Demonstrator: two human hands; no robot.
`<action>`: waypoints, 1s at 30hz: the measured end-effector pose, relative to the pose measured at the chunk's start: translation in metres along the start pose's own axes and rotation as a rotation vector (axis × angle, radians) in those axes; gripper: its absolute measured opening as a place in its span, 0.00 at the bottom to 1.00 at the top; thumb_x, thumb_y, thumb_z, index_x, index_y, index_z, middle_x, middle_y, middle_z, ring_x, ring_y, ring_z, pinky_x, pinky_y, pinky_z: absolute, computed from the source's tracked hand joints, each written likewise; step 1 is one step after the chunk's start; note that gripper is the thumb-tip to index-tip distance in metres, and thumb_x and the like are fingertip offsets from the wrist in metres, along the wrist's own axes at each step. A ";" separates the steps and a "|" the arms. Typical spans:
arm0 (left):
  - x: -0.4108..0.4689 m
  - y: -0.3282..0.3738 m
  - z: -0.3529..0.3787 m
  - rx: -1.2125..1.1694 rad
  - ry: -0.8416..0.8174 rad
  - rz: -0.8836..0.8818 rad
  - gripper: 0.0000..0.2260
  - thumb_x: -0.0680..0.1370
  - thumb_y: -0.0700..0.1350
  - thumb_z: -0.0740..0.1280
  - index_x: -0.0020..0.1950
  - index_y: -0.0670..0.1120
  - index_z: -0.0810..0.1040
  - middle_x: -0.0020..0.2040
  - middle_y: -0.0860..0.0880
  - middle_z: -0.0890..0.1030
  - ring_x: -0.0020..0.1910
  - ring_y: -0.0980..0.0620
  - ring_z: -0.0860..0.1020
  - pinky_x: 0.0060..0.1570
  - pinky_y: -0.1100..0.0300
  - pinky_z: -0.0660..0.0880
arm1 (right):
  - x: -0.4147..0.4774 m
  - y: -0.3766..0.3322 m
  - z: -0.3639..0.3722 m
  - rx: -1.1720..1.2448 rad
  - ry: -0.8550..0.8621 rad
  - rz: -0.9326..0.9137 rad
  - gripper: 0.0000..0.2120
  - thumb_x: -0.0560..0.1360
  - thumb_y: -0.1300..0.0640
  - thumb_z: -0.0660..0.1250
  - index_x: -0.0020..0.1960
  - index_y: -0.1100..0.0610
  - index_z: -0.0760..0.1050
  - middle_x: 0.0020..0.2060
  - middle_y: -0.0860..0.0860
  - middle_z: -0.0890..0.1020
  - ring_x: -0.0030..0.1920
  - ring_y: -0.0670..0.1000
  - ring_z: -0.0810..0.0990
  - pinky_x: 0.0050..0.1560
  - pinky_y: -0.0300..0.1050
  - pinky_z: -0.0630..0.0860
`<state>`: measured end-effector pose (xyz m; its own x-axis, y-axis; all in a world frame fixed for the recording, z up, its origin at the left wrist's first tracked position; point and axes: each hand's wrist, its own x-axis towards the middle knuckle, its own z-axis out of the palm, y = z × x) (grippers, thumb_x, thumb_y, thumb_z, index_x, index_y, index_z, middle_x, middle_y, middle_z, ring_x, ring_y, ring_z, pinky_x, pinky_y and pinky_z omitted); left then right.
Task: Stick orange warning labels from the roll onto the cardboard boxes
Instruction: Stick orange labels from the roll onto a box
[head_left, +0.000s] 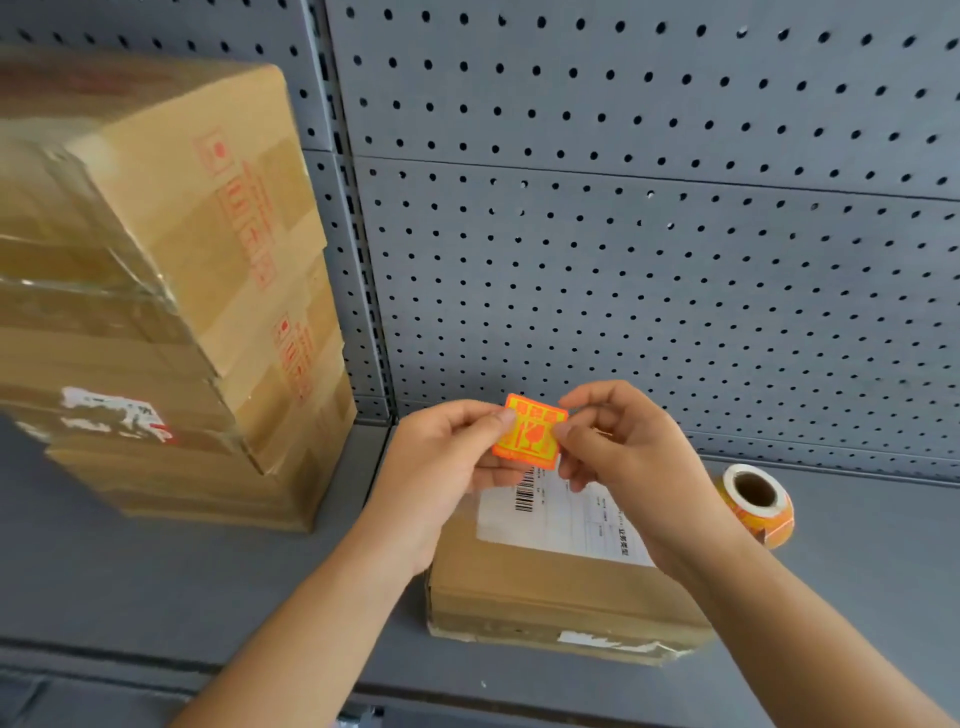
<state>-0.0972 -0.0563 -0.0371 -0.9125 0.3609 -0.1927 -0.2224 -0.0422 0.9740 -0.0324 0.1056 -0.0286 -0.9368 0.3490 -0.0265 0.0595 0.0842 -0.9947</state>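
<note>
An orange warning label (530, 432) is pinched between both hands above a small cardboard box (540, 587). My left hand (441, 457) grips its left edge and my right hand (618, 441) grips its right edge. The box lies flat on the grey shelf and carries a white shipping slip (566, 514) with a barcode. The label roll (759, 503) lies on its side on the shelf, to the right of my right wrist.
A stack of taped cardboard boxes (171, 291) with red printed marks stands at the left. A grey pegboard wall (649, 234) rises behind the shelf (156, 582). The shelf's front edge runs along the bottom.
</note>
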 end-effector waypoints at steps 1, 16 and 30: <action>0.003 -0.001 -0.003 0.047 0.025 0.022 0.06 0.81 0.42 0.69 0.50 0.42 0.85 0.42 0.43 0.88 0.38 0.51 0.85 0.41 0.58 0.84 | 0.004 0.000 0.004 -0.039 0.001 -0.015 0.07 0.78 0.67 0.67 0.54 0.58 0.76 0.34 0.52 0.81 0.33 0.50 0.79 0.36 0.45 0.76; 0.042 -0.018 -0.036 0.711 0.152 0.241 0.08 0.76 0.48 0.74 0.38 0.48 0.82 0.37 0.52 0.80 0.35 0.57 0.75 0.37 0.62 0.69 | 0.038 0.008 0.032 -0.572 -0.125 -0.067 0.08 0.79 0.62 0.64 0.47 0.51 0.79 0.39 0.49 0.80 0.25 0.42 0.70 0.25 0.31 0.66; 0.047 -0.018 -0.030 0.823 0.156 0.263 0.11 0.77 0.48 0.72 0.36 0.48 0.77 0.28 0.54 0.73 0.28 0.59 0.71 0.31 0.68 0.68 | 0.043 0.012 0.039 -0.704 -0.089 -0.109 0.08 0.79 0.61 0.63 0.50 0.53 0.79 0.32 0.46 0.76 0.23 0.42 0.70 0.25 0.32 0.67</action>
<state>-0.1465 -0.0669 -0.0675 -0.9493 0.2996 0.0948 0.2649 0.6007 0.7543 -0.0857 0.0851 -0.0459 -0.9728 0.2296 0.0318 0.1443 0.7069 -0.6924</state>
